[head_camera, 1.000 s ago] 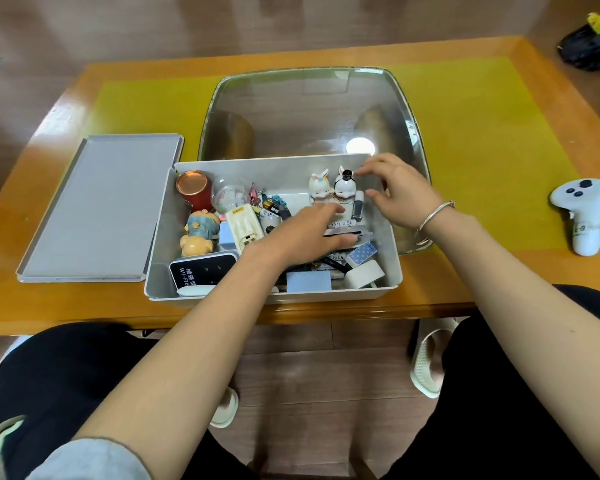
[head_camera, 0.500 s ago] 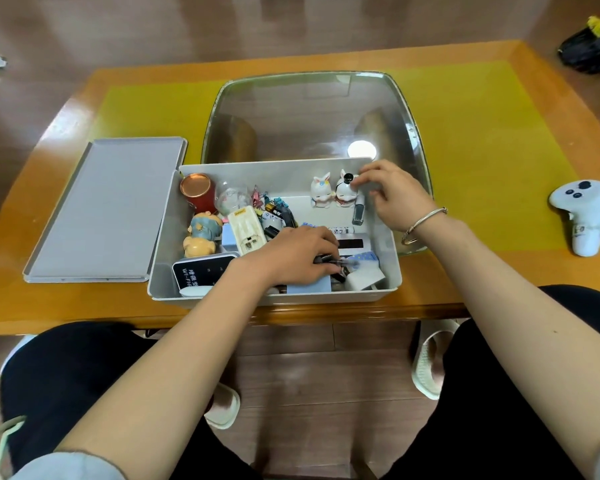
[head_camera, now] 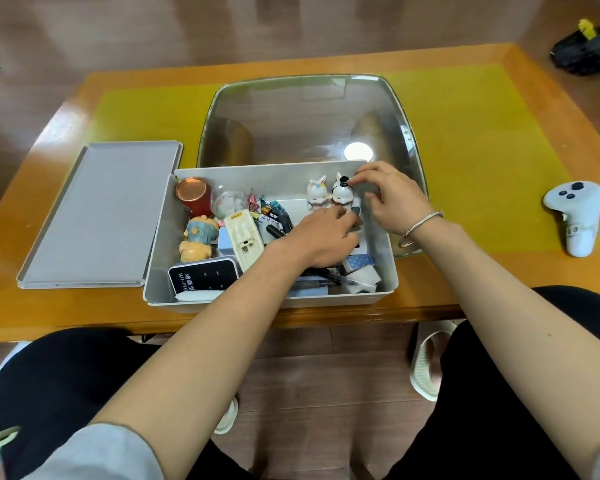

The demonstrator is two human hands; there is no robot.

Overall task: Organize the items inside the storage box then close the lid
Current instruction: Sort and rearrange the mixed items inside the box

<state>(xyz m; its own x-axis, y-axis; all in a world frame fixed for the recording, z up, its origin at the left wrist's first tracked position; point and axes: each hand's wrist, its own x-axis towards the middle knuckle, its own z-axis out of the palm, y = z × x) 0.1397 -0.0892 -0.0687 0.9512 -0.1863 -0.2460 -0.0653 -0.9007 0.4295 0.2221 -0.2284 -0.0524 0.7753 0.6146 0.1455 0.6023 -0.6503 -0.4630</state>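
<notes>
The storage box [head_camera: 160,258] sits open at the near edge of the table [head_camera: 465,296], its grey lid [head_camera: 97,216] lying flat just beside it on the left. Both hands are inside the box. The right hand [head_camera: 392,199] pinches the dark top of the black-and-white figurine [head_camera: 342,195], thumb and forefinger closed on it; this figurine stands upright against the far wall, touching the white rabbit figurine [head_camera: 316,195]. The left hand [head_camera: 321,239] lies palm down over the clutter in the right half; its fingers curl onto items beneath, but whether they grip anything cannot be told, as the hand covers them. In the left half stand a copper-topped can [head_camera: 191,195], a cartoon pig figure [head_camera: 197,239], a cream charger [head_camera: 243,237] and a black Wi-Fi device [head_camera: 203,275]. A white controller [head_camera: 574,216] rests well apart on the right.
</notes>
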